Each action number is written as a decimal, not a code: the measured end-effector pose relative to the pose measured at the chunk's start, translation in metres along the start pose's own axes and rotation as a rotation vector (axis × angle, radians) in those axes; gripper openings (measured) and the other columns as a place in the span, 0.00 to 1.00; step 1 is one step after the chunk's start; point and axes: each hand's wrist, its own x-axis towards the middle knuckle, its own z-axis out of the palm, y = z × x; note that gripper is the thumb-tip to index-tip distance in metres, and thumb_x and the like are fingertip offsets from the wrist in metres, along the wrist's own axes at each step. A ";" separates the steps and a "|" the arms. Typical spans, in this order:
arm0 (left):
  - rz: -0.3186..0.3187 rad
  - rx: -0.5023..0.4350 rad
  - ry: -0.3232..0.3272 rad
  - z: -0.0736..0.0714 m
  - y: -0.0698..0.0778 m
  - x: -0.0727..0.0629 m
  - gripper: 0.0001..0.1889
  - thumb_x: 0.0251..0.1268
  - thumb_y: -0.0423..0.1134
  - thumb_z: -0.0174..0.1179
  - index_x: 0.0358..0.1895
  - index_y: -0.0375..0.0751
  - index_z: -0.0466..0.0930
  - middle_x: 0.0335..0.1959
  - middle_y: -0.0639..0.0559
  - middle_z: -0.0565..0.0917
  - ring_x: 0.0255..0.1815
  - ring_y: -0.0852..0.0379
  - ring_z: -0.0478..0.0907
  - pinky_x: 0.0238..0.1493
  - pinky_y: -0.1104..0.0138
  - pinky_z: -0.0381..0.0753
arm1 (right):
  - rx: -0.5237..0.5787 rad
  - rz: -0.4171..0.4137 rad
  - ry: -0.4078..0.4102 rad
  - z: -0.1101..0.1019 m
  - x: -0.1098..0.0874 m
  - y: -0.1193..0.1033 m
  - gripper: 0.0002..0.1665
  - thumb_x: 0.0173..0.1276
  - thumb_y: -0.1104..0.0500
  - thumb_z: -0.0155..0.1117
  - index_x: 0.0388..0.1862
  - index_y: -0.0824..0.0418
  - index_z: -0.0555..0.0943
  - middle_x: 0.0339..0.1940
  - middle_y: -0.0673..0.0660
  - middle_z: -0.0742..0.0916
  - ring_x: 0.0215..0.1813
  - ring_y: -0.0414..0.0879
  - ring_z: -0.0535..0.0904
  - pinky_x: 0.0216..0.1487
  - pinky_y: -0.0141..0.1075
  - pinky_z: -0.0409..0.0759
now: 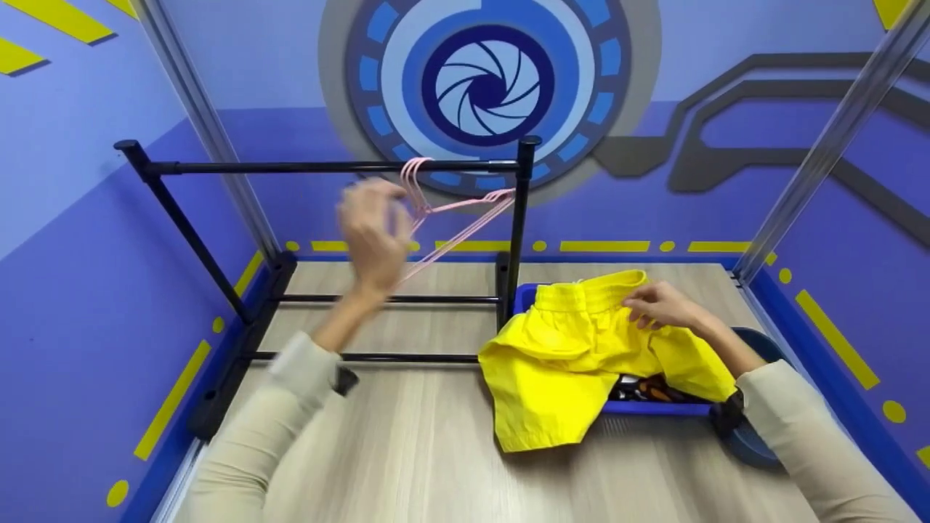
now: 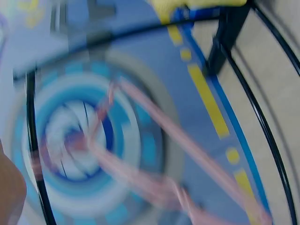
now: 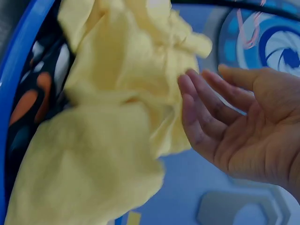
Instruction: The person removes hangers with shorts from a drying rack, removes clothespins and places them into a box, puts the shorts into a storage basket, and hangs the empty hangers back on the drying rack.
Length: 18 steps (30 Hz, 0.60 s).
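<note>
Pink clothes hangers (image 1: 465,243) hang by their hooks from the top bar of a black garment rack (image 1: 290,168). My left hand (image 1: 374,229) is raised beside the hooks, blurred, with its fingers loosely bent and nothing visible in them. Only a sliver of it shows in the left wrist view, apart from the hangers (image 2: 136,176). Yellow shorts (image 1: 552,356) with a gathered waistband lie draped over a blue bin (image 1: 661,409). Close by the waistband is my right hand (image 1: 665,305); in the right wrist view its relaxed fingers (image 3: 199,126) hold nothing beside the shorts (image 3: 93,154).
Dark patterned items (image 1: 654,390) show in the bin under the shorts. A dark round basin (image 1: 755,439) stands to the right, partly behind my right forearm. Lower rails (image 1: 407,358) of the rack cross the wood-look tabletop (image 1: 407,436). Printed walls enclose the back and sides.
</note>
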 end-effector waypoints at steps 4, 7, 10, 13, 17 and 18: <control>0.433 0.100 -0.192 0.025 0.043 -0.033 0.05 0.64 0.32 0.56 0.33 0.40 0.82 0.29 0.48 0.84 0.34 0.47 0.81 0.38 0.58 0.80 | -0.040 -0.053 0.198 0.002 0.006 0.019 0.18 0.78 0.67 0.53 0.56 0.83 0.76 0.35 0.73 0.85 0.31 0.47 0.80 0.28 0.29 0.76; 0.585 0.136 -0.490 0.046 0.070 -0.056 0.04 0.68 0.37 0.57 0.35 0.43 0.79 0.25 0.51 0.81 0.24 0.52 0.78 0.24 0.64 0.76 | -0.103 -0.106 0.344 0.008 0.011 0.029 0.19 0.74 0.71 0.56 0.60 0.81 0.75 0.45 0.78 0.83 0.40 0.58 0.82 0.37 0.36 0.79; 0.481 0.119 -0.826 0.074 0.086 -0.076 0.08 0.75 0.43 0.55 0.48 0.46 0.78 0.32 0.52 0.84 0.24 0.53 0.79 0.22 0.65 0.77 | -0.194 -0.134 0.402 0.012 0.017 0.035 0.25 0.72 0.70 0.60 0.67 0.76 0.72 0.58 0.81 0.78 0.55 0.70 0.76 0.53 0.52 0.77; 0.317 0.120 -1.072 0.106 0.091 -0.091 0.19 0.78 0.49 0.53 0.66 0.48 0.71 0.49 0.51 0.86 0.32 0.51 0.83 0.30 0.61 0.83 | -0.286 -0.129 0.394 0.013 0.021 0.040 0.26 0.73 0.65 0.63 0.67 0.72 0.74 0.63 0.81 0.74 0.62 0.75 0.69 0.62 0.66 0.68; 0.142 0.078 -1.259 0.142 0.090 -0.104 0.31 0.79 0.53 0.52 0.79 0.51 0.57 0.69 0.49 0.79 0.52 0.49 0.85 0.48 0.57 0.86 | -0.344 -0.089 0.364 0.011 0.021 0.046 0.19 0.74 0.62 0.64 0.56 0.74 0.81 0.57 0.79 0.78 0.62 0.74 0.70 0.62 0.66 0.67; 0.118 0.066 -1.290 0.149 0.090 -0.107 0.32 0.79 0.54 0.52 0.80 0.52 0.56 0.71 0.48 0.77 0.57 0.49 0.83 0.50 0.56 0.85 | -0.350 -0.073 0.353 0.011 0.020 0.047 0.18 0.74 0.61 0.64 0.53 0.75 0.81 0.55 0.78 0.79 0.59 0.73 0.71 0.59 0.64 0.70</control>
